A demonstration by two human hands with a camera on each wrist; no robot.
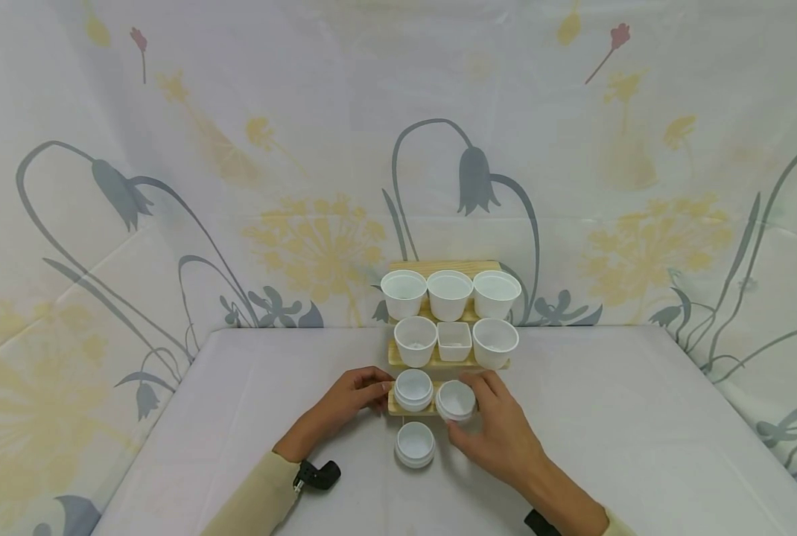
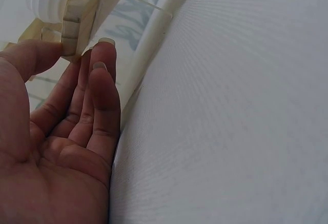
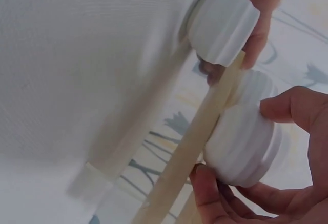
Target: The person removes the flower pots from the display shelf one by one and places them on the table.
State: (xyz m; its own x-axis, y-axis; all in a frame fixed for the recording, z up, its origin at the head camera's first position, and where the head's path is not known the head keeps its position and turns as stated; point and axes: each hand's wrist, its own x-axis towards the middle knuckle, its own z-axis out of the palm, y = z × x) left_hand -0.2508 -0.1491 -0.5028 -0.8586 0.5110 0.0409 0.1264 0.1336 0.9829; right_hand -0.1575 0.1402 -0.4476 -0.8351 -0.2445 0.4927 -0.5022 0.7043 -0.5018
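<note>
A stepped wooden rack (image 1: 442, 266) stands at the table's far edge with white cups on its two upper steps. On the lowest step sit two small ribbed white jars. My right hand (image 1: 464, 406) grips the right jar (image 1: 455, 400), thumb in front and fingers behind; in the right wrist view the right hand (image 3: 241, 147) curls round this jar (image 3: 246, 142) against the wooden step (image 3: 195, 147). My left hand (image 1: 381, 391) holds the left end of the lowest step beside the left jar (image 1: 414, 387). In the left wrist view the left hand (image 2: 84, 47) has thumb and fingertips on the wood (image 2: 77, 24).
A third small white jar (image 1: 415, 444) stands open on the white table (image 1: 606, 417), just in front of the rack between my hands. A flowered cloth (image 1: 237, 149) hangs behind and around the table. A black wrist mount (image 1: 318, 475) shows on my left sleeve.
</note>
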